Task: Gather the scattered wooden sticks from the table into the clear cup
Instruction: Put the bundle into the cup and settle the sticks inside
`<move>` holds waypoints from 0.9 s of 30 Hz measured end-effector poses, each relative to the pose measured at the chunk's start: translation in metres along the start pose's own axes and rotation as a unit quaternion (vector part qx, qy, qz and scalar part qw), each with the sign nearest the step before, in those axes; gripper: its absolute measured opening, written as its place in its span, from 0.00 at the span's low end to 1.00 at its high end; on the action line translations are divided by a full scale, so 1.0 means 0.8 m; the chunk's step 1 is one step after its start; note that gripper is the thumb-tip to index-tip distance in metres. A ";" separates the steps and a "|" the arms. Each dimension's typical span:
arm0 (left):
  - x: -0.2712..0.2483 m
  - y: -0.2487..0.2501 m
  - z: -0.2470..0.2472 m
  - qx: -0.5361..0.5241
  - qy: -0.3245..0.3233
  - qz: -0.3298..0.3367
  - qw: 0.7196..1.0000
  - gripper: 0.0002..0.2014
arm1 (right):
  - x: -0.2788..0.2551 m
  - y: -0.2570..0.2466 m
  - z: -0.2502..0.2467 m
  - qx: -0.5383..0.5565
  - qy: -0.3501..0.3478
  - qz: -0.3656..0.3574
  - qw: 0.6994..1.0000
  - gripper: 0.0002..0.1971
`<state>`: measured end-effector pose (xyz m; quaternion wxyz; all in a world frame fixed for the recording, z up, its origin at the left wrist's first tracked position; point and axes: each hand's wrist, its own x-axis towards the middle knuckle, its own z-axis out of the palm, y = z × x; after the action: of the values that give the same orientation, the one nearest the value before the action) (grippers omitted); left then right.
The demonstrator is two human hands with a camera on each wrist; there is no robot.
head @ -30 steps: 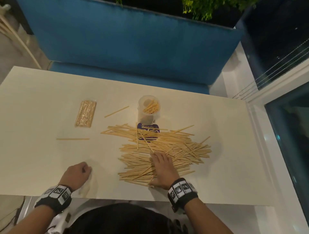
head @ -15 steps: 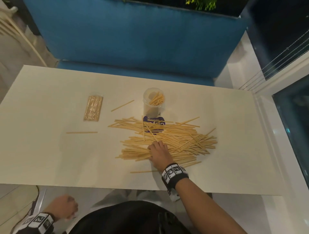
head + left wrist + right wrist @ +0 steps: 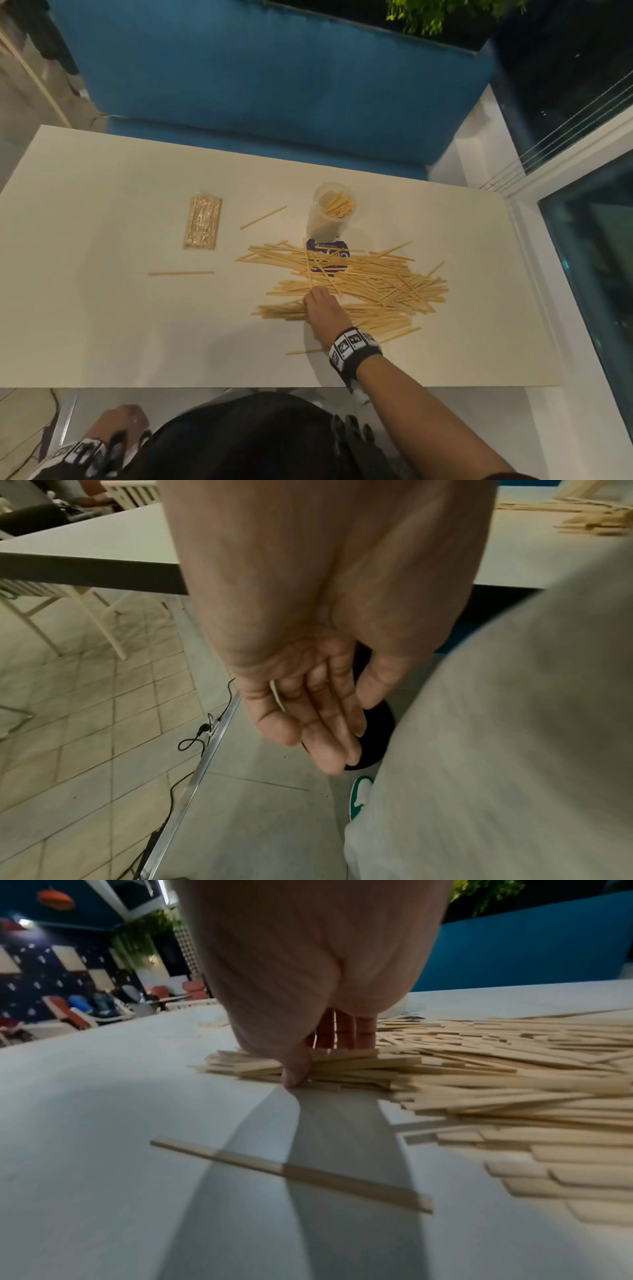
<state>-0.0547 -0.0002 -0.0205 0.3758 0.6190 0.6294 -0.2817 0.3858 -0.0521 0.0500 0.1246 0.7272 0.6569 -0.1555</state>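
Observation:
Many pale wooden sticks (image 3: 373, 284) lie heaped in the middle of the white table (image 3: 102, 325). Behind the heap stands the clear cup (image 3: 334, 212), upright, with several sticks in it. My right hand (image 3: 320, 305) is at the heap's near left side and grips a bundle of sticks (image 3: 281, 310) that rests on the table. In the right wrist view the thumb (image 3: 296, 1074) presses the bundle's (image 3: 349, 1066) near side and the fingers (image 3: 346, 1031) curl over its far side. My left hand (image 3: 118, 421) hangs below the table edge, holding nothing, its fingers (image 3: 325, 729) relaxed.
Single sticks lie apart from the heap: one near my wrist (image 3: 303, 352), one at the left (image 3: 181, 273), one left of the cup (image 3: 263, 217). A wrapped pack of sticks (image 3: 202, 222) lies far left. A purple card (image 3: 329, 257) sits under the heap. A blue sofa (image 3: 274, 85) stands behind the table.
My left hand left the table and dropped below its edge. My right hand slid away from me across the heap and closed round a bundle at its left side.

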 end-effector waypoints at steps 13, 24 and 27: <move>0.015 -0.013 -0.034 0.025 -0.029 0.026 0.999 0.06 | -0.001 -0.014 -0.006 -0.027 0.002 -0.073 0.997 0.20; -0.019 0.020 -0.020 0.105 -0.035 0.048 0.993 0.11 | 0.008 0.004 -0.025 0.063 0.003 -0.090 0.994 0.24; -0.030 0.036 -0.027 0.131 -0.079 0.034 0.988 0.15 | 0.013 0.012 -0.031 0.093 -0.017 -0.061 0.994 0.26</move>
<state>-0.0301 0.0057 0.0145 0.3490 0.6597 0.5343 -0.3969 0.3979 -0.0336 0.0686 0.0580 0.6911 0.6809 -0.2354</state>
